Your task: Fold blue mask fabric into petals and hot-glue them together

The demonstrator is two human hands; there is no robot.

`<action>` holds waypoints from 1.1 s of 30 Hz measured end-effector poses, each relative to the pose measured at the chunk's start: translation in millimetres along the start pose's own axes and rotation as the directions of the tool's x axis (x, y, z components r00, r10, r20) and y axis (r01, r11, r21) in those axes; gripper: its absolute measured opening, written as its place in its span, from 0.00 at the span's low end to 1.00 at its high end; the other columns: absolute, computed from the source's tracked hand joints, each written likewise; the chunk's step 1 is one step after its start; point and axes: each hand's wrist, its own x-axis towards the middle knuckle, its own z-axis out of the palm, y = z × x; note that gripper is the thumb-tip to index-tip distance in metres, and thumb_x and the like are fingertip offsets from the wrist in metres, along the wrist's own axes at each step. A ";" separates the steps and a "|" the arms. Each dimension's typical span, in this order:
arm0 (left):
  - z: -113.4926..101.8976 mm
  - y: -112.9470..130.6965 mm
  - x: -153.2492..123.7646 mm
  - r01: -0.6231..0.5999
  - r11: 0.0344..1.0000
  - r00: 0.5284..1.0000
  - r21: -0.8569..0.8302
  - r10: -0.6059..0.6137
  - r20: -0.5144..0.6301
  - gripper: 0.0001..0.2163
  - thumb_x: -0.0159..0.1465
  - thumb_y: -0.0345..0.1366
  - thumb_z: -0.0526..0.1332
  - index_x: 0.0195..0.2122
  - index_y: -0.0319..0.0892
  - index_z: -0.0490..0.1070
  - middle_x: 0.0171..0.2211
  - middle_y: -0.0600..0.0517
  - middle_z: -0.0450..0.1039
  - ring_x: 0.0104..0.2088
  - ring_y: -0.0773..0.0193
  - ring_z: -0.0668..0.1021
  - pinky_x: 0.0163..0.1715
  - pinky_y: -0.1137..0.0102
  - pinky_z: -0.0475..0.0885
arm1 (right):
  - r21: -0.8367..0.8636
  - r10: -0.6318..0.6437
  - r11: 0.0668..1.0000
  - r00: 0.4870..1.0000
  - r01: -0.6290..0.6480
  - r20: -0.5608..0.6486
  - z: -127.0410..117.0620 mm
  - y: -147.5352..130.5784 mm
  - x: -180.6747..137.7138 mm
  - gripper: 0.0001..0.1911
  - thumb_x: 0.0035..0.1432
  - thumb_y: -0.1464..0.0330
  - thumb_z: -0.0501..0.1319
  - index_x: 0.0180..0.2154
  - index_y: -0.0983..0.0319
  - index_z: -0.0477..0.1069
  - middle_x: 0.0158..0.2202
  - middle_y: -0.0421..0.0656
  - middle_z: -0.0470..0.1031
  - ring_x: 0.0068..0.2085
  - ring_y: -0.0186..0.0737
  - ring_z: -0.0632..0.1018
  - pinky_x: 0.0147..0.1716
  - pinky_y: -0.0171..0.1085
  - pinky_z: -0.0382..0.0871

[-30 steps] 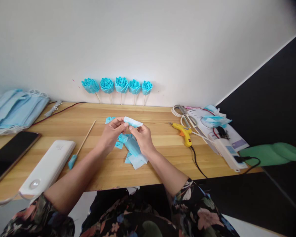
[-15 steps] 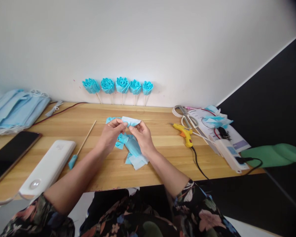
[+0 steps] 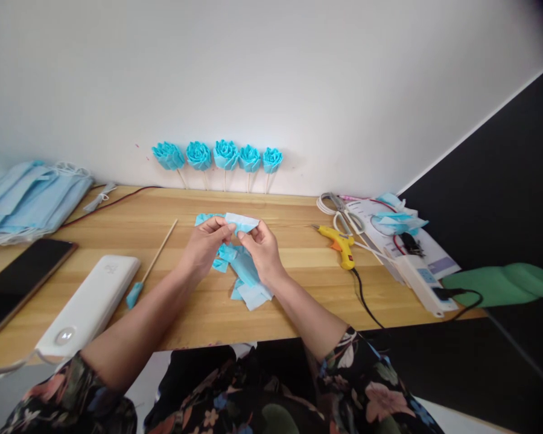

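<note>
Between my two hands is a small piece of blue mask fabric point(image 3: 243, 222) with a pale folded edge. My left hand point(image 3: 207, 242) pinches its left end between thumb and fingers. The right end is in the closed fingers of my right hand point(image 3: 261, 246). Below and behind my hands lie loose blue fabric pieces point(image 3: 245, 269), partly covered by my right hand. To the left, a wooden stick point(image 3: 161, 253) lies on the table with a blue fabric bud point(image 3: 134, 295) at its near end.
Several blue fabric flowers point(image 3: 226, 155) on sticks lean against the wall. A yellow glue gun point(image 3: 341, 244), scissors point(image 3: 344, 214) and a power strip point(image 3: 420, 283) lie on the right. A mask stack point(image 3: 29, 196), phone point(image 3: 22, 280) and white power bank point(image 3: 93, 301) lie on the left.
Almost nothing differs; the view has shifted very slightly. Both hands keep their hold on the fabric piece.
</note>
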 end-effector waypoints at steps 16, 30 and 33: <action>2.5 3.7 -1.3 -0.008 1.000 1.000 0.005 0.008 0.030 0.13 0.52 0.40 0.70 0.21 0.40 0.69 0.18 0.55 0.66 0.22 0.69 0.67 0.27 0.72 0.61 | -0.042 -0.014 0.999 1.000 0.013 -0.016 -2.5 2.8 0.2 0.20 0.51 0.65 0.66 0.48 0.57 0.70 0.42 0.41 0.79 0.44 0.40 0.78 0.42 0.38 0.72; 2.3 -0.1 0.7 -0.022 0.998 1.000 -0.060 0.023 0.011 0.13 0.53 0.43 0.71 0.30 0.41 0.70 0.19 0.57 0.66 0.21 0.70 0.67 0.25 0.73 0.62 | -0.042 0.003 0.999 1.000 -0.004 -0.031 -2.3 4.6 -0.5 0.21 0.51 0.66 0.66 0.49 0.57 0.69 0.43 0.41 0.78 0.44 0.39 0.78 0.43 0.37 0.72; 4.5 -0.5 -0.7 0.033 0.997 0.998 -0.075 -0.028 0.060 0.17 0.51 0.45 0.73 0.33 0.41 0.70 0.19 0.58 0.67 0.21 0.69 0.68 0.25 0.73 0.62 | -0.012 0.006 1.000 0.999 -0.007 -0.038 -2.1 3.4 -0.5 0.22 0.51 0.66 0.66 0.49 0.57 0.69 0.43 0.41 0.78 0.44 0.38 0.78 0.43 0.37 0.72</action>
